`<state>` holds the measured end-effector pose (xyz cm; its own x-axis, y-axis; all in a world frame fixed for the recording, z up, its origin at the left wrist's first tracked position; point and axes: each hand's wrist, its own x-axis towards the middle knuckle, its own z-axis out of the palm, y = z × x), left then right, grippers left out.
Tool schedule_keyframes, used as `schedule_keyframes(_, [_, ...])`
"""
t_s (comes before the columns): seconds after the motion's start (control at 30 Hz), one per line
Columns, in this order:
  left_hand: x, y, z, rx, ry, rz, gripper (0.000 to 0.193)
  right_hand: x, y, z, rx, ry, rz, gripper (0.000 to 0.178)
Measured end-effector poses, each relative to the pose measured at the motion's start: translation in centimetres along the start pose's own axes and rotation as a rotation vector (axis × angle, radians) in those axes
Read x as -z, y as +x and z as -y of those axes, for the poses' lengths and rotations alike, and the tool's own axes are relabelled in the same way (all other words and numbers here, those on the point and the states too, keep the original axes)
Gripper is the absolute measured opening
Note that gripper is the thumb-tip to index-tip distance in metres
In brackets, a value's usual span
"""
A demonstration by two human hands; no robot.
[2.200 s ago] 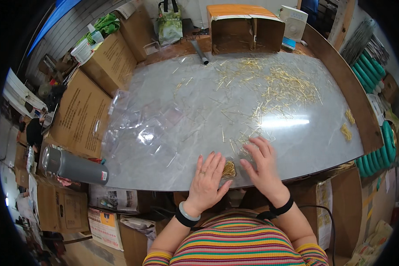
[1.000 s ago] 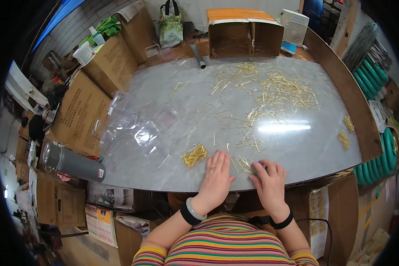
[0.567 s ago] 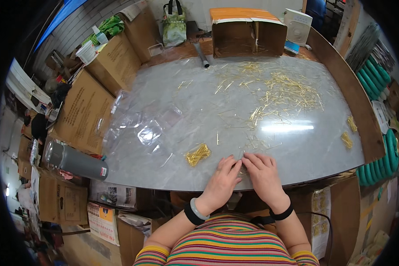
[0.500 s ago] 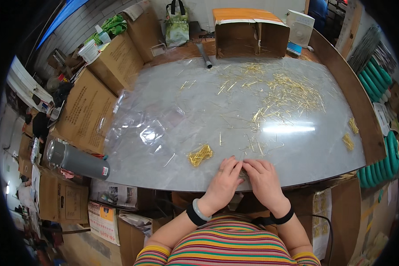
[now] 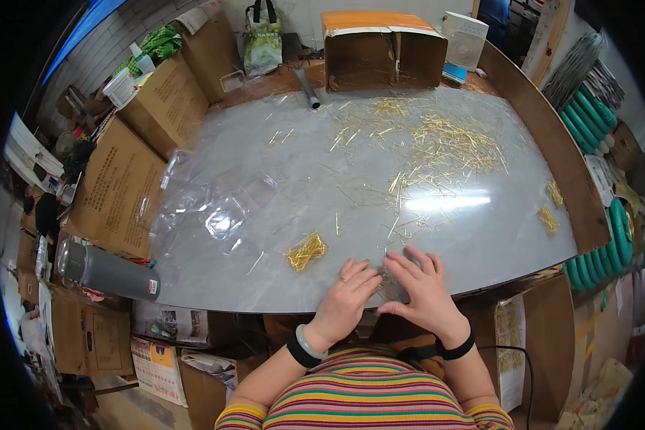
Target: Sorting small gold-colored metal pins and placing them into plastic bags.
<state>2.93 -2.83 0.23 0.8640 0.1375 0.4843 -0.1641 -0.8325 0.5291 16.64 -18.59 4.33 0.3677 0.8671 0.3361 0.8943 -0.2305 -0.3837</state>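
My left hand (image 5: 345, 295) rests near the table's front edge with its fingers bent close together; what lies under them is hidden. To its right, my right hand (image 5: 421, 292) has its fingers apart, and the fingertips reach over the tabletop. Between the two hands, a small patch of thin gold wire pieces (image 5: 388, 285) shows in part. A few loose gold wire hooks (image 5: 401, 231) lie just beyond my right fingertips. Left of my left hand sits a neat bundle of gold wire hooks (image 5: 307, 252).
A large pile of gold hooks (image 5: 455, 143) spreads over the far right of the grey table (image 5: 279, 208). Clear plastic packaging (image 5: 218, 215) lies on the left, near a grey bottle (image 5: 107, 271). Two small hook bundles (image 5: 548, 219) sit by the right cardboard wall (image 5: 552, 136).
My hands have moved apart; they were together at the fingertips. The right fingers have spread and reached forward. The whole view has shifted slightly.
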Motion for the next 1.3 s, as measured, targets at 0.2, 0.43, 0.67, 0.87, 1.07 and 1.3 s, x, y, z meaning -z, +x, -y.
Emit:
schedule_keyframes(0.2, [0.0, 0.5, -0.7, 0.097, -0.028, -0.075, 0.028, -1.4, -0.9, -1.4, 0.005, 0.16, 0.049, 0.05])
schedule_keyframes(0.43, [-0.2, 0.2, -0.7, 0.027, 0.078, -0.044, 0.026, -2.2, 0.2, 0.5, -0.109, -0.156, -0.092, 0.036])
schedule_keyframes(0.67, [-0.3, 0.0, -0.6, 0.038, 0.097, -0.055, 0.026, -1.5, 0.7, -0.7, -0.049, 0.046, -0.041, 0.035])
schedule_keyframes(0.87, [-0.3, 0.1, -0.8, 0.1, -0.011, -0.084, 0.032, -1.3, 0.7, -0.4, 0.029, 0.505, 0.03, 0.041])
schedule_keyframes(1.07, [-0.3, 0.3, -0.9, 0.061, 0.065, -0.036, 0.035, -1.4, 0.8, -0.4, 0.024, -0.022, -0.072, 0.041])
schedule_keyframes(1.3, [-0.5, 0.2, -0.9, 0.077, 0.097, -0.025, 0.035, -1.9, 1.2, -0.2, -0.034, 0.025, -0.183, 0.033])
